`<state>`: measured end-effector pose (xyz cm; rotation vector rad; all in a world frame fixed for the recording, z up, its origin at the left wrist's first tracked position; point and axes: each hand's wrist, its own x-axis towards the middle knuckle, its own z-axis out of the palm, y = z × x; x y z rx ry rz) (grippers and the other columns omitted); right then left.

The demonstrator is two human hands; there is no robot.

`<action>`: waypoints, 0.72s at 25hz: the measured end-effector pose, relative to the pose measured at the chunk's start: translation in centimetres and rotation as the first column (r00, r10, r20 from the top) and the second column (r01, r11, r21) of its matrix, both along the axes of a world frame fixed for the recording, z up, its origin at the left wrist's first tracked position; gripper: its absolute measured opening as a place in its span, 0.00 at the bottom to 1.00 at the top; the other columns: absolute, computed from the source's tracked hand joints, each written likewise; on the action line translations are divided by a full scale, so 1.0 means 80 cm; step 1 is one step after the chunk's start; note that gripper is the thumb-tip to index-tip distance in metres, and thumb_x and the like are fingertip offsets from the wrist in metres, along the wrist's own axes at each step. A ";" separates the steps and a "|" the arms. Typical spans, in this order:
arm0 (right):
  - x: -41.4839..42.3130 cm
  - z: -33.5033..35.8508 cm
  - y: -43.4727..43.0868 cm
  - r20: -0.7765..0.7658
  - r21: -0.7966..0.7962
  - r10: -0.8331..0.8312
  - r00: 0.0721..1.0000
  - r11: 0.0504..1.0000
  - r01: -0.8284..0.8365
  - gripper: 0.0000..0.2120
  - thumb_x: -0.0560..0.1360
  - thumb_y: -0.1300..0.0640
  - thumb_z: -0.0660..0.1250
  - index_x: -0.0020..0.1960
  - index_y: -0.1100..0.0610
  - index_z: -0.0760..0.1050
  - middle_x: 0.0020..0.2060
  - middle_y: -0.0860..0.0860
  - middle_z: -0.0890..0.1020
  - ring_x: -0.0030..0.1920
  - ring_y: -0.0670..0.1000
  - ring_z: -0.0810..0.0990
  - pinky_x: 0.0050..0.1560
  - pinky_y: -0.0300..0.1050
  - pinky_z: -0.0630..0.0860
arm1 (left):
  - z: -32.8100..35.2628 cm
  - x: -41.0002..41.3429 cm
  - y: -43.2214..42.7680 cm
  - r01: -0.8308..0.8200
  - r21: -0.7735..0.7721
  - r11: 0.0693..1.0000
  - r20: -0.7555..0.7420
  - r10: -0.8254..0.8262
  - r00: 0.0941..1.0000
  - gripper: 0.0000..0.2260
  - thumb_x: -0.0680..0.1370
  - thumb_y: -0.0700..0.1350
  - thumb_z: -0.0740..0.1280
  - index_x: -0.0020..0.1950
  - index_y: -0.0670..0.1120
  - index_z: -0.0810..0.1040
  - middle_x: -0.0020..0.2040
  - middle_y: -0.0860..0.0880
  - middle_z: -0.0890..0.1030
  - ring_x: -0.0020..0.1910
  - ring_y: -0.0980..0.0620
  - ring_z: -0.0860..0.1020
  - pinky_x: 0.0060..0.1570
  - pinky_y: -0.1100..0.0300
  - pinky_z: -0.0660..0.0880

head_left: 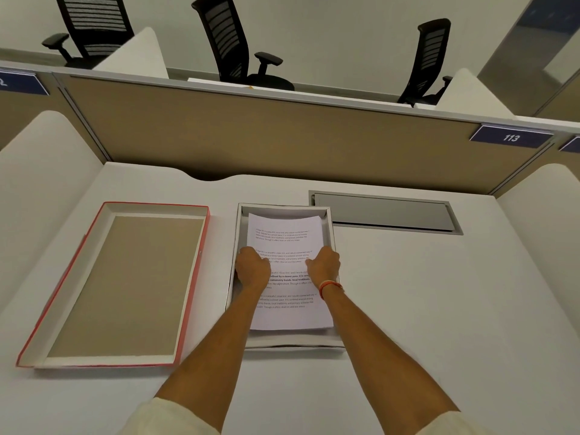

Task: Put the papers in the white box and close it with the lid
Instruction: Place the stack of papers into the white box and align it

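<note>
A stack of printed white papers (pixel 287 233) lies inside the open white box (pixel 329 224) at the middle of the desk. My left hand (pixel 252 266) grips the stack's left edge and my right hand (pixel 324 265) grips its right edge, both about halfway along the sheets. The near end of the papers (pixel 292 318) sits slightly raised over the box's front wall. The lid (pixel 125 284), red outside with a brown inner face, lies upside down on the desk to the left of the box.
A grey cable flap (pixel 386 213) is set into the desk right behind the box. Tan partition panels (pixel 282 136) close the back, white side screens stand at both sides. Black office chairs (pixel 232 42) stand beyond the partition.
</note>
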<state>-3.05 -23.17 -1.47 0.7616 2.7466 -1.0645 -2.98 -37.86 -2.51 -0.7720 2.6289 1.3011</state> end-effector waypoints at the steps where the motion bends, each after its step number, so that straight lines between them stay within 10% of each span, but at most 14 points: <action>1: -0.002 0.001 0.003 0.009 0.019 -0.001 1.000 1.000 0.000 0.12 0.76 0.60 0.71 0.57 0.65 0.78 0.54 0.60 0.83 0.53 0.60 0.84 0.50 0.45 0.81 | 0.003 0.001 0.001 -0.005 -0.012 1.000 -0.008 0.005 1.000 0.11 0.75 0.40 0.71 0.54 0.35 0.78 0.56 0.38 0.82 0.51 0.40 0.83 0.45 0.54 0.80; 18: -0.014 0.015 0.021 0.117 -0.069 -0.077 0.990 0.994 0.085 0.10 0.73 0.64 0.73 0.52 0.66 0.78 0.53 0.61 0.84 0.52 0.61 0.84 0.43 0.41 0.75 | 0.015 -0.004 -0.019 -0.077 -0.004 0.997 0.054 0.077 0.996 0.16 0.71 0.44 0.76 0.53 0.37 0.78 0.54 0.39 0.83 0.49 0.39 0.84 0.47 0.54 0.79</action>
